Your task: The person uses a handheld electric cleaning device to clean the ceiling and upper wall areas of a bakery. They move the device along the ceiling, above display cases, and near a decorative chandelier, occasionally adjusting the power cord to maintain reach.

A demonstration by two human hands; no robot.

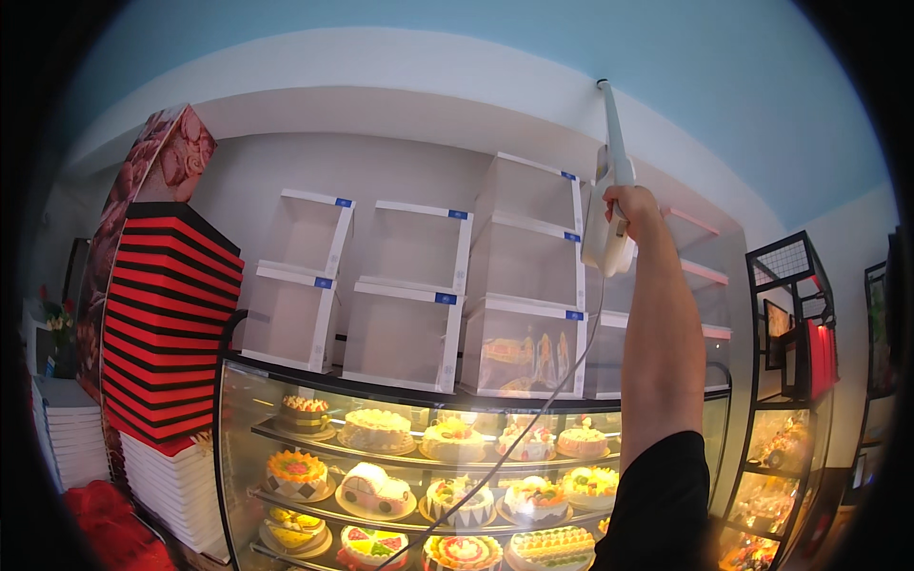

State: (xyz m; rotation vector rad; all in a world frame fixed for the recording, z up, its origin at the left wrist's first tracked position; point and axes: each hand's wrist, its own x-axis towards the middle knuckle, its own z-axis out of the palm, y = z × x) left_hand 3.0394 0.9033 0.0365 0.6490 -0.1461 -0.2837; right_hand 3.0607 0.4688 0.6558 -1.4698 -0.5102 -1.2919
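My right hand [632,207] is raised high, its fingers closed around the handle of a white corded handheld appliance, apparently a vacuum cleaner [605,239]. Its long pale nozzle tube [613,128] points up, the dark tip at or near the line where the white beam [457,64] meets the blue ceiling [700,64]. From the body a grey power cord [532,425] hangs down and crosses in front of the glass display case [457,400]. My left hand is out of view.
Clear cake boxes with white edges [403,332] stand stacked on the case. Decorated cakes [375,489] fill its lit shelves. To the left rises a tall stack of red and black boxes [175,321] on white ones [168,492]. A black-framed shelf unit [750,428] stands right.
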